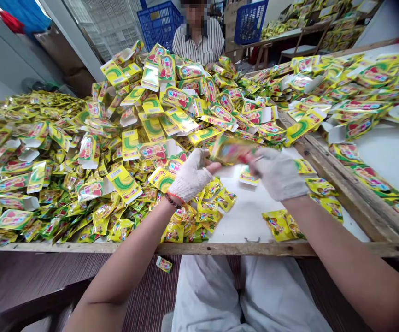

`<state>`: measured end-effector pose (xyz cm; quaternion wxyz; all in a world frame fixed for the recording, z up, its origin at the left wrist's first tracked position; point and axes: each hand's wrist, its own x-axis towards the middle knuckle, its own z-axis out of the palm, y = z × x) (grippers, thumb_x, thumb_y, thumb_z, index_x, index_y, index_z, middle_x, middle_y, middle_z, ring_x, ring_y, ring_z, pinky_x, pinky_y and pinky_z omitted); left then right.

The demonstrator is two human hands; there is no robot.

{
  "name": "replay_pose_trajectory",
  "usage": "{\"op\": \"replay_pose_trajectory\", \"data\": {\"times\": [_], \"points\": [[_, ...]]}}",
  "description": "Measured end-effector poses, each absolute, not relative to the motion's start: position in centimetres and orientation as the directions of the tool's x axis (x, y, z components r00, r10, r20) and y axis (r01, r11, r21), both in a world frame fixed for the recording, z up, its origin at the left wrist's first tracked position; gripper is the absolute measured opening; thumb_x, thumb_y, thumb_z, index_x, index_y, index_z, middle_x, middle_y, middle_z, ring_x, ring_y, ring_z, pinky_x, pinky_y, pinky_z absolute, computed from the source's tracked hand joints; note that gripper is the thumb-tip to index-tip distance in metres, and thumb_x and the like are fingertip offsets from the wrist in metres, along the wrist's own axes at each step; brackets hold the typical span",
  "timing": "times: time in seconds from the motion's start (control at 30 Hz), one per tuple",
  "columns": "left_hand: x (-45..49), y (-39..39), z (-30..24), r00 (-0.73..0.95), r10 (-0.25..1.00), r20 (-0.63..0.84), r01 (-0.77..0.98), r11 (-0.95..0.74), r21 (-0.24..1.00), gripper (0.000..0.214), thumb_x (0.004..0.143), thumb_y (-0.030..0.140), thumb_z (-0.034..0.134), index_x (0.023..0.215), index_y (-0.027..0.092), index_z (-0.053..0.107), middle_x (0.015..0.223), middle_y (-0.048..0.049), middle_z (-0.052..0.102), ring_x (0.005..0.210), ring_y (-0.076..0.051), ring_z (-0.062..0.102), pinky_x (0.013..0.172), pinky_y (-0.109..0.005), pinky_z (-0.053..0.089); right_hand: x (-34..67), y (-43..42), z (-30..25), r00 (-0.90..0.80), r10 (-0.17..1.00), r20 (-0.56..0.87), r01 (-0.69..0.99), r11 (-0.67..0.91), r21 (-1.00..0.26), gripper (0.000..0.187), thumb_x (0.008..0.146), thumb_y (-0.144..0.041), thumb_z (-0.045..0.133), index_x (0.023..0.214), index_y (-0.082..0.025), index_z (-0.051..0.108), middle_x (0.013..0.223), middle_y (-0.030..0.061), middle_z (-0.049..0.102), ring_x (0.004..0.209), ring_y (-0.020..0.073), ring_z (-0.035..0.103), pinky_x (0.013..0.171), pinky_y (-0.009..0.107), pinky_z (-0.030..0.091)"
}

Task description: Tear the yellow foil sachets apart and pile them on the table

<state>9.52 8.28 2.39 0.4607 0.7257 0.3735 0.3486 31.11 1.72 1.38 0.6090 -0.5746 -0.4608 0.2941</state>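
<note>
Head view: the left hand [190, 177], in a white knitted glove, pinches the near end of a small yellow-and-green cardboard carton [232, 150] between thumb and curled fingers. The right hand [278, 174], gloved the same way, closes its fingers on the carton's other end. The carton hangs between the two sets of fingertips, just above the white tabletop [244, 216], and is motion-blurred, so whether anything is inside it cannot be told.

Beyond the fingertips and out past the left hand rises a heap of flat yellow printed cartons [158, 106]. Several show open white flaps, and those whose insides face the camera look empty. Under the left wrist lies a loose spread of small shiny yellow sachets [185, 216], and a few more sachets [278, 223] lie beneath the right forearm.

Far beyond the heap sits a person in a striped shirt [199, 44]. Blue plastic crates [160, 20] are stacked behind them, contents not visible. One stray sachet [164, 264] lies on the floor below the table's wooden edge [220, 249].
</note>
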Motion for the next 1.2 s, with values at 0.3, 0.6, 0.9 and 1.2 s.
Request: {"op": "replay_pose_trajectory", "data": {"times": [0.3,0.6,0.9,1.2], "points": [[11.8,7.8,1.6,0.568,0.823,0.015,0.796,-0.554,0.246,0.024,0.077,0.039,0.062,0.085,0.016,0.063,0.083,-0.0096,0.068,0.082,-0.025,0.063,0.070,-0.034,0.048,32.0,2.2,-0.1,0.349,0.937,0.024,0.095,-0.010,-0.995,0.005,0.075,-0.025,0.058,0.075,-0.020,0.060,0.069,0.0018,0.062,0.051,0.0110,0.052,0.051,0.025,0.041],[10.1,7.7,0.3,0.500,0.861,0.096,0.528,-0.391,0.754,0.017,0.079,0.020,0.058,0.093,0.018,0.066,0.089,-0.0051,0.071,0.085,-0.020,0.065,0.077,-0.030,0.052,29.1,3.2,-2.7,0.123,0.983,0.133,0.656,0.020,-0.754,0.026,0.080,-0.025,0.061,0.104,-0.017,0.066,0.092,0.0069,0.072,0.067,0.0144,0.061,0.062,0.025,0.046],[10.8,7.3,-0.8,0.457,0.850,-0.263,-0.249,0.406,0.879,0.024,0.072,0.024,0.077,0.083,0.013,0.059,0.080,-0.0033,0.067,0.068,-0.014,0.067,0.067,-0.033,0.060,30.1,2.3,-0.7,0.296,0.951,0.094,0.425,-0.043,-0.904,0.021,0.074,-0.035,0.065,0.070,-0.020,0.051,0.056,-0.0037,0.056,0.051,0.0107,0.051,0.048,0.022,0.038],[12.4,6.4,-1.2,0.486,0.866,-0.118,-0.512,0.392,0.764,0.021,0.083,0.024,0.066,0.101,0.015,0.060,0.104,-0.0080,0.071,0.099,-0.021,0.068,0.094,-0.042,0.055,27.8,1.5,-0.6,0.109,0.985,-0.137,0.049,-0.143,-0.989,0.033,0.068,-0.039,0.074,0.072,-0.020,0.048,0.058,-0.0039,0.056,0.052,0.0117,0.061,0.042,0.020,0.046]]}}
